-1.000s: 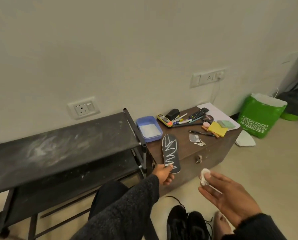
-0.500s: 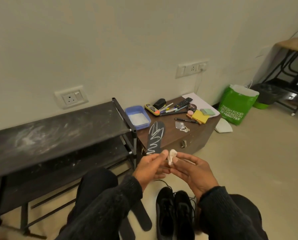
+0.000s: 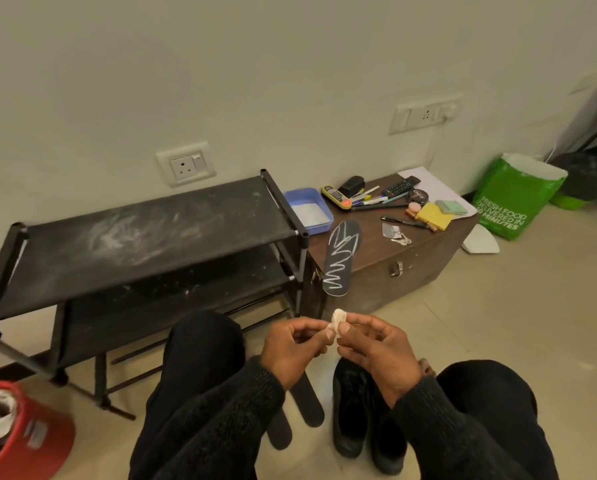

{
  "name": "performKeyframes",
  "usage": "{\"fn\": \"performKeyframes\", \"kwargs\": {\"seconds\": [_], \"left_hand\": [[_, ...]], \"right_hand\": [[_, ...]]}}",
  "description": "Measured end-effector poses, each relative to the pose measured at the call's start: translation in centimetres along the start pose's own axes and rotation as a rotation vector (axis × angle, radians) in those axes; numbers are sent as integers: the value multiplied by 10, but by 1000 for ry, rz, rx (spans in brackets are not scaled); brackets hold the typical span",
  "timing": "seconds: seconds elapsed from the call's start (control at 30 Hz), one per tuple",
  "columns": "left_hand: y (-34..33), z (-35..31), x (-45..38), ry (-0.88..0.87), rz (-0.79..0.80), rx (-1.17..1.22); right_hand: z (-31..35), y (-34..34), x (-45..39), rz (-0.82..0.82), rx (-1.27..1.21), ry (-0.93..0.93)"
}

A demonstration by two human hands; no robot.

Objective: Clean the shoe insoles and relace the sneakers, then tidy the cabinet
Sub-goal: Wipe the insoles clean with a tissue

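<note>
Small white wad [image 3: 337, 317], probably cotton, pinched between left hand [image 3: 292, 344] and right hand [image 3: 376, 348], lower centre. Zigzag-marked insole [image 3: 342, 259] overhanging chest edge, frame centre; could slide off if nudged.

Black insole [image 3: 341, 258] streaked with a white zigzag, lying lengthwise at frame centre on a brown chest, heel end overhanging its front edge. Two more dark insoles [image 3: 306, 403] flat on the floor, lower centre, partly hidden. Pair of black sneakers [image 3: 362, 417] side by side, lower right of centre.
</note>
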State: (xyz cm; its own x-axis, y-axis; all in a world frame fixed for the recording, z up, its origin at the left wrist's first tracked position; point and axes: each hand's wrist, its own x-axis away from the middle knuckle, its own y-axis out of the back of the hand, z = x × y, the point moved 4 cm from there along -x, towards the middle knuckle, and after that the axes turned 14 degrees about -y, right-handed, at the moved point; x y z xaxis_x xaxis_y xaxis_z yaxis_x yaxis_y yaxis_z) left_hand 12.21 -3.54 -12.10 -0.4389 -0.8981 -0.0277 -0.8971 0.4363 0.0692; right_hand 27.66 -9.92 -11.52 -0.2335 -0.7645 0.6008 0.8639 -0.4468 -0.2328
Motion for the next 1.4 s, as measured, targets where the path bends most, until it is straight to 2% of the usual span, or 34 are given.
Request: {"fn": "performKeyframes", "kwargs": {"seconds": [0.1, 0.2, 0.27, 0.37, 0.53, 0.63, 0.77, 0.87, 0.93, 1.07, 1.23, 1.4], "left_hand": [[-4, -5, -21, -107, 14, -124], [-15, 0, -52, -199, 56, -289], [-22, 12, -79, -229, 132, -454], [-25, 27, -123, -241, 133, -636], [-35, 48, -203, -180, 161, -716], [-45, 65, -240, -93, 222, -823], [-58, 82, -259, 25, 253, -853], [-65, 92, -263, 86, 302, -870], [-68, 86, -262, 66, 351, -904], [-75, 76, -257, 16, 456, -1045], [-77, 76, -263, -4, 488, -1053], [-73, 76, -268, -10, 520, -1090]], "right_hand": [[14, 2, -11, -30, -4, 68], [30, 9, -31, -153, -12, 120], [42, 16, -51, -241, -25, 154], [61, 25, -90, -310, -31, 172], [109, 33, -184, -358, 183, 189], [135, 39, -248, -403, 467, 191], [164, 47, -305, -527, 622, 188], [178, 39, -336, -487, 720, 194], [184, 30, -348, -462, 860, 206], [185, 28, -368, -557, 1127, 269], [171, 47, -393, -533, 1217, 296], [157, 51, -398, -577, 1264, 418]]}}
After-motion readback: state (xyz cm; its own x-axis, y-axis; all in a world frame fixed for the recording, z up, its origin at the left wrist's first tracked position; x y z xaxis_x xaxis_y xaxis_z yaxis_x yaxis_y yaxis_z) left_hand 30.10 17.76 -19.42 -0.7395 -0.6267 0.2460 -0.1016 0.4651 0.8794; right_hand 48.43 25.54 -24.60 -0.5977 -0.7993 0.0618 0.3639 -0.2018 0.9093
